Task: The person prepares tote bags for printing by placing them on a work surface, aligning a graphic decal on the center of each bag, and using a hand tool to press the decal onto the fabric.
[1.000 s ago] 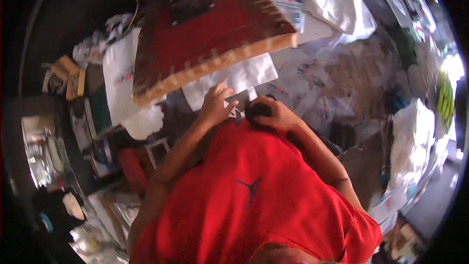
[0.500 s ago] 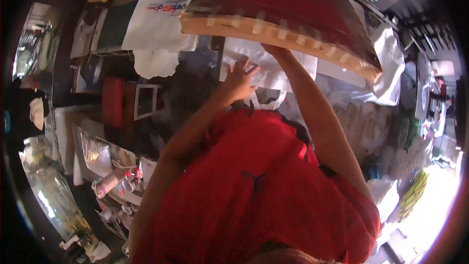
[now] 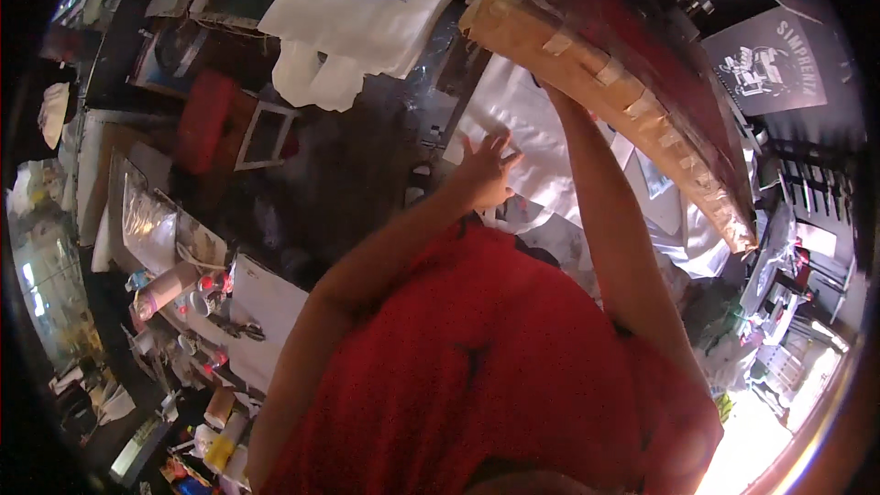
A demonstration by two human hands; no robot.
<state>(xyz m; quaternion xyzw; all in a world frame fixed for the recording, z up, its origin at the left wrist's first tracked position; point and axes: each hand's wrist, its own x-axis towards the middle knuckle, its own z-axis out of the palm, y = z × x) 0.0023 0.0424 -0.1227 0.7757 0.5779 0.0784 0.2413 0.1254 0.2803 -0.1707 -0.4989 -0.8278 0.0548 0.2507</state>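
My left hand (image 3: 484, 176) has its fingers spread over a white cloth bag (image 3: 513, 115) that lies flat on the work surface, and its fingertips rest on or just above the fabric. A screen-printing frame (image 3: 642, 119), with a taped wooden edge and a dark red mesh, is tilted up over the bag. My right forearm (image 3: 612, 192) reaches under that frame. The right hand's fingers are hidden behind the wooden edge, so what they touch cannot be made out.
A printed white bag (image 3: 367, 0) hangs over a surface at the upper left. A red box-like object (image 3: 203, 122) is below it. Bottles (image 3: 165, 290) and scissors (image 3: 246, 330) lie at the lower left. A grey printed panel (image 3: 768, 62) stands at the upper right.
The whole view has turned, so the frame now slants down to the right. My left hand still lies spread at the bag, and my right hand has gone further out of sight beneath the frame.
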